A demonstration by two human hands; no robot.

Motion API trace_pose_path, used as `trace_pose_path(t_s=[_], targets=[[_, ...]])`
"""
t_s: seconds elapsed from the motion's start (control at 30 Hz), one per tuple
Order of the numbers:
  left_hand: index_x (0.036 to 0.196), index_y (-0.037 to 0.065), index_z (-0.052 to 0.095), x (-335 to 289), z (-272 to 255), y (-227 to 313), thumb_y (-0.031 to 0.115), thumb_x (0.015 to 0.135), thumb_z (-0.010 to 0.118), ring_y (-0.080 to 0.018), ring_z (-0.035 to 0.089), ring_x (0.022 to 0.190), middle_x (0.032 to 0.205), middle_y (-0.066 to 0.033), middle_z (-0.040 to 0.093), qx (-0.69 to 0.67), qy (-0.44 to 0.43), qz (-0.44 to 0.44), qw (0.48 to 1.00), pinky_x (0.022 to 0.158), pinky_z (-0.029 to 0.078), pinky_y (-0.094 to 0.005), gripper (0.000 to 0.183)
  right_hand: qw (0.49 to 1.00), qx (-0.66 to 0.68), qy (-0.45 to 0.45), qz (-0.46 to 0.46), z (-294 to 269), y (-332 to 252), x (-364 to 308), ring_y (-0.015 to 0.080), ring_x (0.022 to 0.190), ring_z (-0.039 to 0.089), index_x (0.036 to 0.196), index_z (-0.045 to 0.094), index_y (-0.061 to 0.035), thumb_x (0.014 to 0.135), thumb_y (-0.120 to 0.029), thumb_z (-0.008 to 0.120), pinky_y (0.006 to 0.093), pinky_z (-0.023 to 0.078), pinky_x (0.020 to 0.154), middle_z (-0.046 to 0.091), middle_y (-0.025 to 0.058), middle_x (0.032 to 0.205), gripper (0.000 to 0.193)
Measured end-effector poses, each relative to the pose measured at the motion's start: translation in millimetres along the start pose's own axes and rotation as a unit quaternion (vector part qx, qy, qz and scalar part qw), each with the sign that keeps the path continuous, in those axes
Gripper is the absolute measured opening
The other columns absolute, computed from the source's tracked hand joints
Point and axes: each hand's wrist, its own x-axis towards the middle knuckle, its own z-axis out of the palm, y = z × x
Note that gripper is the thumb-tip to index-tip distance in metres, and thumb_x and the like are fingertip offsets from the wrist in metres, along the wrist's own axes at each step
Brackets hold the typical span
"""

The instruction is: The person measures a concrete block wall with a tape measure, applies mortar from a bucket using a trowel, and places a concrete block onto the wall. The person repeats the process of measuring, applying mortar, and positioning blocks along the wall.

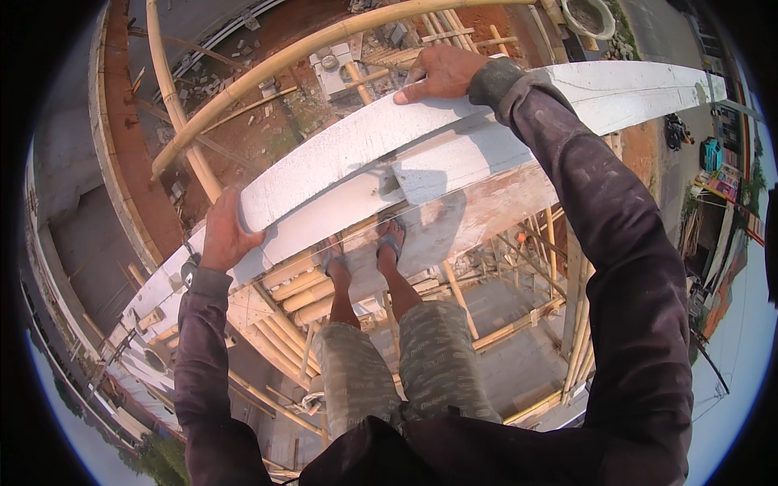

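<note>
A long, pale aerated concrete block [340, 158] lies along the top of a white block wall [648, 89], and both hands are on it. My left hand [224, 231] grips its left end, the thumb on the near side and the fingers hidden beyond the edge. Toward the right end, my right hand [446, 73] clasps the block's far edge, its thumb resting on top. Below it, a lower course [324, 215] and a block with a squared corner [454, 162] show on the near side, partly in shadow.
My sandalled feet [391, 235] stand close to the wall on a narrow concrete ledge [478, 211], high above the floor. Bamboo poles [300, 300] run beneath me. A curved bamboo pole [267, 69] crosses beyond the wall, with rubble on reddish ground [284, 121] below.
</note>
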Motion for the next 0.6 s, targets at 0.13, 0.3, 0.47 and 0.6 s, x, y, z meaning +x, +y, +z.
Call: trace_pose_path(t_s=[0.13,0.3,0.47,0.6], targets=[[0.128,0.0,0.045,0.9,2.0,-4.1,0.02,0.058,0.08,-0.0385,0.049,0.115,0.12,-0.0212,0.052,0.028,0.013,0.028,0.999,0.101,0.036,-0.0443,0.081,0.962,0.033,0.266,-0.06,1.7,10.3,-29.6,0.0306,0.088,0.067,0.102,0.071,0.0011,0.087,-0.056,0.063,0.0428,0.052,0.082,0.068,0.0173,0.095,0.059],[0.129,-0.001,0.044,21.7,10.5,17.7,0.019,0.058,0.081,-0.0376,0.048,0.117,0.121,-0.0207,0.052,0.023,0.005,0.042,0.999,0.102,0.035,-0.0443,0.083,0.86,0.282,0.424,0.022,8.3,53.9,-136.2,0.0203,0.096,0.063,0.107,0.07,-0.0029,0.092,-0.038,0.065,0.0338,0.051,0.083,0.067,0.0111,0.102,0.039],[0.127,-0.004,0.044,51.8,18.4,47.4,0.018,0.059,0.081,-0.0395,0.048,0.115,0.12,-0.0217,0.051,-0.008,-0.023,0.087,0.996,0.101,0.037,-0.0454,0.081,0.824,0.312,0.451,0.142,69.0,62.2,-219.1,0.0167,0.087,0.064,0.101,0.07,-0.0035,0.087,-0.015,0.069,0.0301,0.051,0.074,0.067,0.0087,0.101,0.019],[0.126,-0.004,0.042,51.9,19.9,53.7,0.017,0.06,0.081,-0.0418,0.047,0.112,0.119,-0.0224,0.049,0.026,-0.013,0.084,0.996,0.099,0.038,-0.0452,0.079,0.802,0.359,0.429,0.21,103.1,69.4,-242.3,0.0165,0.087,0.064,0.1,0.069,-0.0034,0.086,-0.012,0.068,0.0299,0.051,0.074,0.067,0.0082,0.101,0.017]])
